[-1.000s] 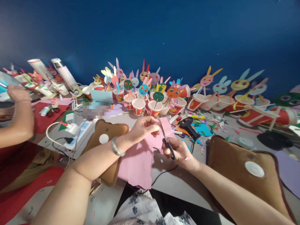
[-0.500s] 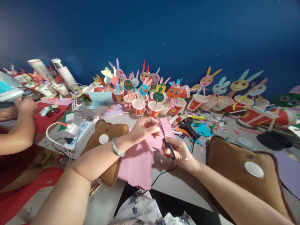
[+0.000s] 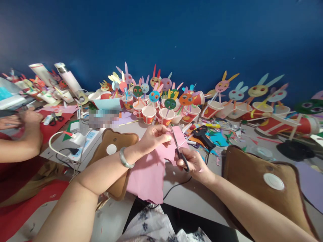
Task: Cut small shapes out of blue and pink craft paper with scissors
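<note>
Black-handled scissors point(image 3: 182, 158) are gripped in my right hand point(image 3: 193, 164), their blades pointing up and away, close to the fingers of my left hand point(image 3: 155, 137). My left hand is closed in a pinch, thumb against fingers; what sits between them is too small to make out. Pink paper point(image 3: 147, 178) with a cut-out edge lies on the table beneath both hands. A tiny pink scrap point(image 3: 201, 170) clings near my right thumb's base. Beyond the hands stand red-and-white paper cups point(image 3: 148, 116) bearing colourful paper rabbit heads point(image 3: 154, 96).
Brown cushions point(image 3: 254, 181) flank my arms. A black glue gun point(image 3: 203, 136) lies among paper scraps point(image 3: 219, 139), its cable crossing the table. At left are a power strip point(image 3: 87, 143) with plugs, a tilted bottle point(image 3: 69, 79), and a co-worker's hands point(image 3: 27, 117) beside red paper point(image 3: 54, 126).
My hands and the scissors keep nearly the same position. At the left, the co-worker's arm and hands have shifted slightly to the right and down.
</note>
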`<state>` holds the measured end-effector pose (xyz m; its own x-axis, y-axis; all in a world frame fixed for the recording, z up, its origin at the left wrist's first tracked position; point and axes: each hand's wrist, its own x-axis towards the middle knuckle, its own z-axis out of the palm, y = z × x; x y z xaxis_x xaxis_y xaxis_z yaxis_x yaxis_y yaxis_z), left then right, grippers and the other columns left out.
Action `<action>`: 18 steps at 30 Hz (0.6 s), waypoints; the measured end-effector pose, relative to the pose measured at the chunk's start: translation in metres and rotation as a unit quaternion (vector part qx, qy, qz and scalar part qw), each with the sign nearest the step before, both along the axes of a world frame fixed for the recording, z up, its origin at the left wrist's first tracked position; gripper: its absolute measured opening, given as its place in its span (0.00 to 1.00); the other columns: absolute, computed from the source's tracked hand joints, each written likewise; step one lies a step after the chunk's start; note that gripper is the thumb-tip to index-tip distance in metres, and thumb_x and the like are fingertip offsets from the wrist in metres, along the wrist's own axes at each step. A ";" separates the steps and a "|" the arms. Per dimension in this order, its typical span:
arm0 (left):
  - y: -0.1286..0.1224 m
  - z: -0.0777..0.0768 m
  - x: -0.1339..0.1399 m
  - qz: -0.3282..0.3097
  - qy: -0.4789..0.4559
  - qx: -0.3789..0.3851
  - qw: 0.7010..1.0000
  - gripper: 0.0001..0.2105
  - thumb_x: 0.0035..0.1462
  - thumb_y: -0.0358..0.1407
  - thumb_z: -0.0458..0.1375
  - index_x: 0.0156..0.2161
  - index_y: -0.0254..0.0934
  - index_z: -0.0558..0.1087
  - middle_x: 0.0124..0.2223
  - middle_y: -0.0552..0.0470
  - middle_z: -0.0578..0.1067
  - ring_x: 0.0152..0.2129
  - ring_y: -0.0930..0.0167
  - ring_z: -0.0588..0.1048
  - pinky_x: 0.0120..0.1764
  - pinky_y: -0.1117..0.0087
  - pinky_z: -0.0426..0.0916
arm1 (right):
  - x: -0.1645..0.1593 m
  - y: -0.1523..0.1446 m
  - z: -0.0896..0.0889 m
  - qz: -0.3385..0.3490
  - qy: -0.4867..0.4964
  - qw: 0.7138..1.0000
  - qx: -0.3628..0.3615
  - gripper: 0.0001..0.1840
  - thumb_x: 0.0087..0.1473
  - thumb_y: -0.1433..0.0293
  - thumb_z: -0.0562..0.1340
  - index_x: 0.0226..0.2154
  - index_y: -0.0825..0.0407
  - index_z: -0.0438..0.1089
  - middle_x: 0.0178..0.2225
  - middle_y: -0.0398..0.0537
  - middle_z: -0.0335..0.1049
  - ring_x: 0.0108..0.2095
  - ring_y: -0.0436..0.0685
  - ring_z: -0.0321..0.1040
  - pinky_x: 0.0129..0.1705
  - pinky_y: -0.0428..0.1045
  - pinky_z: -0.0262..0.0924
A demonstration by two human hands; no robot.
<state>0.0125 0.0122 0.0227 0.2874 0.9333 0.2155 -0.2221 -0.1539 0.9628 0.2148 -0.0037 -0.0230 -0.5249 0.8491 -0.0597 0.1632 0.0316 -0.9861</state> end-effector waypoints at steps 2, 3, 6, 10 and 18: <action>0.000 0.000 0.000 0.001 0.000 0.001 1.000 0.08 0.51 0.34 0.63 0.28 0.33 0.69 0.23 0.54 0.74 0.21 0.77 0.74 0.27 0.76 0.70 | 0.000 0.000 0.000 -0.001 -0.002 1.000 0.005 0.32 0.40 0.40 0.68 0.23 0.53 0.66 0.16 0.41 0.64 0.17 0.47 0.55 0.20 0.45 0.47; 0.000 0.000 0.000 0.001 0.000 0.002 1.000 0.08 0.51 0.34 0.63 0.28 0.33 0.68 0.23 0.54 0.74 0.21 0.77 0.74 0.27 0.76 0.70 | 0.000 0.000 0.000 0.000 -0.003 1.000 0.006 0.32 0.40 0.40 0.68 0.23 0.53 0.66 0.16 0.41 0.64 0.17 0.47 0.55 0.20 0.45 0.47; -0.001 0.001 0.000 0.005 -0.001 0.000 1.000 0.09 0.51 0.36 0.63 0.27 0.33 0.69 0.23 0.54 0.74 0.21 0.76 0.74 0.27 0.75 0.70 | 0.001 0.000 0.001 0.001 -0.007 1.000 0.008 0.32 0.40 0.40 0.68 0.23 0.53 0.66 0.16 0.41 0.64 0.17 0.47 0.55 0.20 0.45 0.47; -0.001 0.002 0.001 0.028 -0.019 -0.027 0.999 0.13 0.54 0.42 0.60 0.27 0.33 0.71 0.23 0.52 0.74 0.19 0.75 0.73 0.25 0.74 0.70 | 0.000 0.000 0.004 0.006 -0.010 1.000 0.009 0.32 0.40 0.40 0.67 0.23 0.53 0.66 0.15 0.41 0.64 0.17 0.47 0.54 0.20 0.45 0.47; 0.000 0.002 0.001 0.030 -0.011 -0.023 0.999 0.16 0.52 0.46 0.64 0.28 0.33 0.71 0.24 0.53 0.73 0.20 0.75 0.73 0.26 0.74 0.71 | -0.001 -0.001 0.004 -0.005 -0.013 1.000 0.013 0.31 0.41 0.41 0.68 0.23 0.52 0.66 0.15 0.41 0.64 0.17 0.47 0.54 0.21 0.46 0.46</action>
<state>0.0134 0.0126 0.0243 0.2255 0.9579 0.1778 -0.2354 -0.1235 0.9640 0.2141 -0.0045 -0.0193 -0.5155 0.8554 -0.0512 0.1885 0.0549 -0.9805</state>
